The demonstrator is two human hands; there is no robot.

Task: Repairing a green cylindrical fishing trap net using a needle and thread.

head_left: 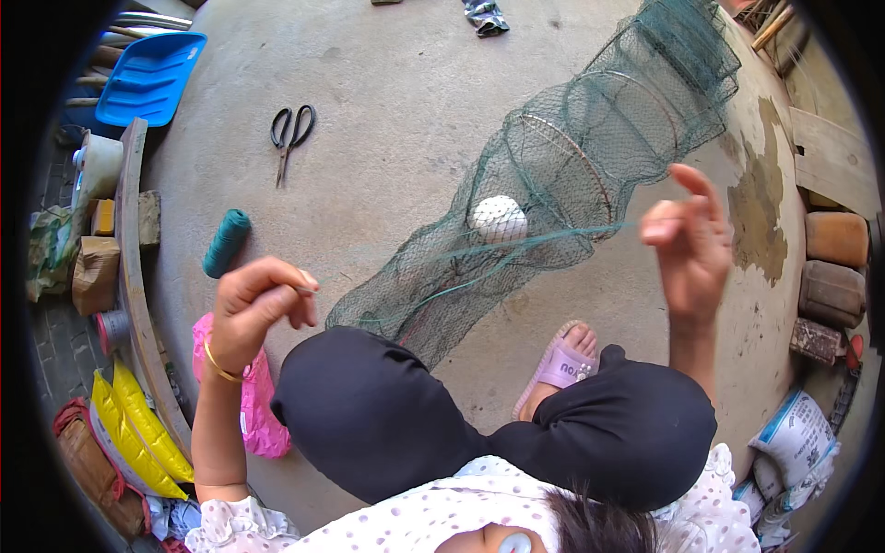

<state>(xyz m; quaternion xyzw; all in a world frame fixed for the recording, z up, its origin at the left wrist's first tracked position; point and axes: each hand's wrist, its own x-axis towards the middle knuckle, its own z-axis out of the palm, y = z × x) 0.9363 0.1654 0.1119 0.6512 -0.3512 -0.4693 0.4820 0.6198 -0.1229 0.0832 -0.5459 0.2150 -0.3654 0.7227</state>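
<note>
A long green mesh net trap (553,138) with hoops lies diagonally across the concrete floor, from before my knees to the far right. A white ball-like object (498,219) shows through its mesh. My left hand (263,304) is closed in a pinch on a small thin needle-like piece, left of the net's near end. My right hand (690,240), slightly blurred, is raised right of the net, with one finger lifted. A green thread (553,238) stretches across the net to its fingertips, which seem to pinch it. Toward my left hand the thread grows too faint to follow.
Black-handled scissors (292,138) and a green thread spool (226,243) lie left of the net. A pink plastic bag (263,405) is beside my left knee. A blue shovel blade (152,78) and a wooden board (136,258) line the left; jugs (834,240) and sacks (797,442) line the right.
</note>
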